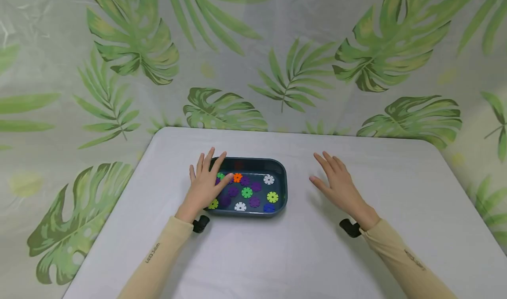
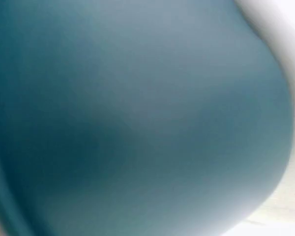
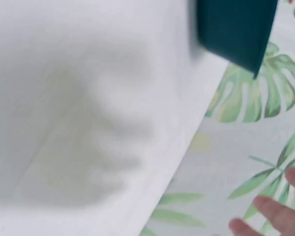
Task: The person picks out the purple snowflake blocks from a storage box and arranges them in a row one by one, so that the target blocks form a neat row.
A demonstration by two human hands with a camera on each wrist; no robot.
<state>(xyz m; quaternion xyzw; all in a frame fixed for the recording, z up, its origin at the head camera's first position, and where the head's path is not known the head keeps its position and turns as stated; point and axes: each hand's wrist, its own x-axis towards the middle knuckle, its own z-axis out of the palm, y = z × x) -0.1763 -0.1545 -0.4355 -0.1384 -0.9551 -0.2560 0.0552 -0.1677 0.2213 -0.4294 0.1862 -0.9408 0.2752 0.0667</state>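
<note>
While a left hand [image 1: 203, 189] spreads its fingers [image 1: 218, 162] over one end of a tray [image 1: 285, 186] of notched discs [image 1: 247, 189] on the tabletop [image 1: 253, 255], an outstretched right hand [image 1: 343, 189] hovers alongside; lopsided pressure could spill them.

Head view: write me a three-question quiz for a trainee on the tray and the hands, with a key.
1. True or false: the right hand is apart from the tray.
2. Among the discs, which colour shows on just one? a) white b) orange c) purple
3. Which hand overlaps the tray in this view?

Key:
1. True; bare table shows between them.
2. b; only one orange disc is visible.
3. The left hand, at the tray's left end.
</note>
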